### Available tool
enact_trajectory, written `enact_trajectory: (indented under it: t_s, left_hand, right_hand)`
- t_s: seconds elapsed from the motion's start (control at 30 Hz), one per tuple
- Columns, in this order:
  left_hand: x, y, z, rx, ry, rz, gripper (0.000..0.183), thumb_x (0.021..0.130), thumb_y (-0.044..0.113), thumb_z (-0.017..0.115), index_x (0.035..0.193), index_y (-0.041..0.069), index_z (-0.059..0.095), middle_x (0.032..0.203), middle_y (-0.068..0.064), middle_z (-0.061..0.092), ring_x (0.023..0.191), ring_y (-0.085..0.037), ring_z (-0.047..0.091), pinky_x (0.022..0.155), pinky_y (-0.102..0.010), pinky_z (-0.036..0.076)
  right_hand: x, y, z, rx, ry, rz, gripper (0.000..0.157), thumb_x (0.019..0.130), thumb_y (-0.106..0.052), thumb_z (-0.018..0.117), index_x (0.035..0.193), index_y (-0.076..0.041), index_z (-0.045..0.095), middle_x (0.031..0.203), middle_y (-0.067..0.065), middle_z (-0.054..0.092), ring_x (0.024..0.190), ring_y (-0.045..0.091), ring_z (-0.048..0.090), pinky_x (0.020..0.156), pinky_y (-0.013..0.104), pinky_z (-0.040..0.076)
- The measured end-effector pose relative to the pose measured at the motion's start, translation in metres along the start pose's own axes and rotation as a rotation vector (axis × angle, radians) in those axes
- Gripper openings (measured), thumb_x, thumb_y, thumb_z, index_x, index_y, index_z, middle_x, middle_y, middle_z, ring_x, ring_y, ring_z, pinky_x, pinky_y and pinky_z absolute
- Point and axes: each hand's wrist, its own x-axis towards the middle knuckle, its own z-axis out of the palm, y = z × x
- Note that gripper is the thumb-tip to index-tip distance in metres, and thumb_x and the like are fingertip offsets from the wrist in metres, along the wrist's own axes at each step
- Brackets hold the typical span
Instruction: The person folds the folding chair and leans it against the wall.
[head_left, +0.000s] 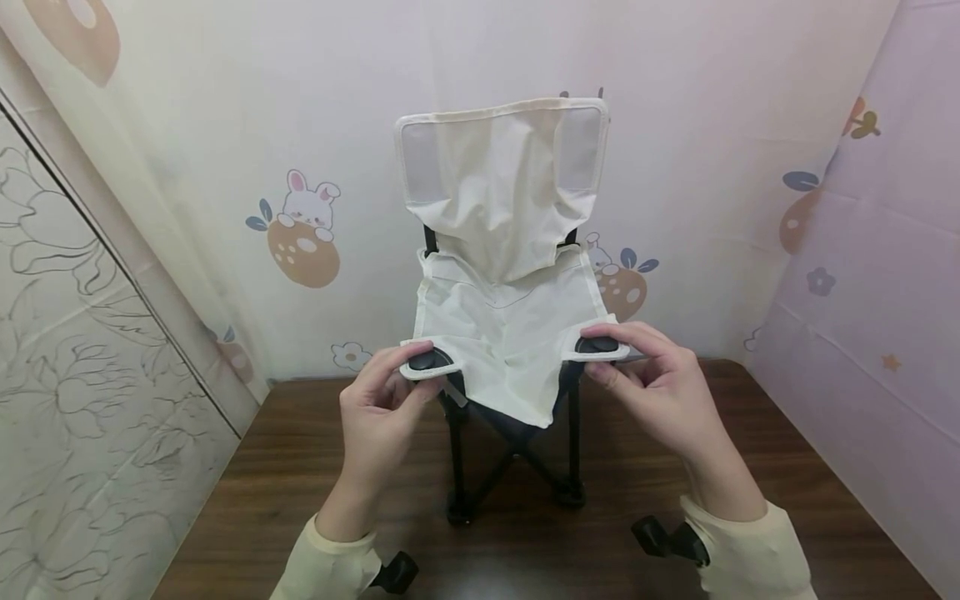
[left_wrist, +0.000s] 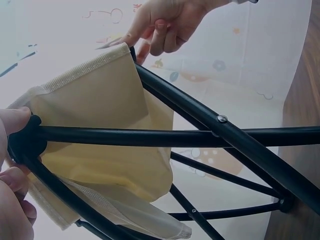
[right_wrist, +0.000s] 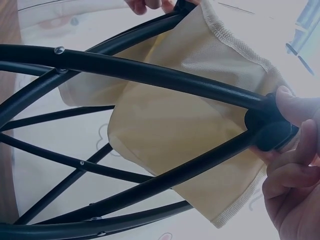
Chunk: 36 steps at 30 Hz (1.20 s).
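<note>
Chair [head_left: 498, 333], one, with two seat corners [head_left: 431, 360], one each in pinching left grip [head_left: 382, 407] and right grip [head_left: 669, 390]

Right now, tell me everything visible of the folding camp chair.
The cream folding camp chair stands unfolded on a wood-grain surface, facing the head camera. Its fabric-looking backrest, with a pale grey panel at each side, and sagging seat look creased. Black tubular legs cross at shiny rivets. The left hand and right hand pinch the seat's front corners at black pads.
</note>
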Motion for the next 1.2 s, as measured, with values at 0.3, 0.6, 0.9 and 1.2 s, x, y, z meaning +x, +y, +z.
enact_trajectory:
  t_s: [0.3,0.6,0.9,1.2]
  left_hand:
    - [0.0002,0.0024,0.0016,-0.006,0.001,-0.012,0.040,0.089,-0.013,0.083,0.126,0.002,0.078,0.104,-0.007,0.068,0.055,-0.013,0.037,0.047,-0.025,0.033]
    - [0.0020,0.0029,0.0030,-0.007,-0.006,-0.006,0.040,0.089,-0.012,0.084,0.126,0.002,0.078,0.103,-0.008,0.068,0.055,-0.014,0.039,0.047,-0.026,0.033]
    - [0.0025,0.0036,0.0038,-0.013,-0.012,-0.012,0.039,0.089,-0.010,0.084,0.126,0.002,0.078,0.105,-0.009,0.068,0.055,-0.014,0.040,0.047,-0.026,0.034]
    - [0.0037,0.0055,0.0044,-0.004,-0.016,-0.021,0.042,0.088,-0.011,0.085,0.128,0.003,0.078,0.104,-0.008,0.068,0.054,-0.013,0.040,0.046,-0.028,0.034]
  right_hand:
    - [0.0017,-0.0002,0.0010,0.016,-0.001,-0.005,0.044,0.091,0.014,0.081,0.131,-0.003,0.076,0.116,0.003,0.070,0.060,0.014,0.051,0.046,0.031,0.040]
    - [0.0028,-0.0007,0.0018,0.035,-0.004,-0.006,0.043,0.092,0.013,0.081,0.131,-0.003,0.076,0.119,0.005,0.071,0.073,0.015,0.061,0.048,0.031,0.042]
    - [0.0028,-0.0011,0.0020,0.023,-0.008,0.006,0.044,0.092,0.012,0.081,0.132,-0.005,0.076,0.121,0.004,0.070,0.069,0.015,0.060,0.049,0.031,0.044]
    - [0.0034,-0.0037,0.0019,0.031,-0.015,0.020,0.045,0.092,0.012,0.081,0.133,-0.005,0.075,0.122,0.005,0.070,0.073,0.020,0.066,0.053,0.027,0.049]
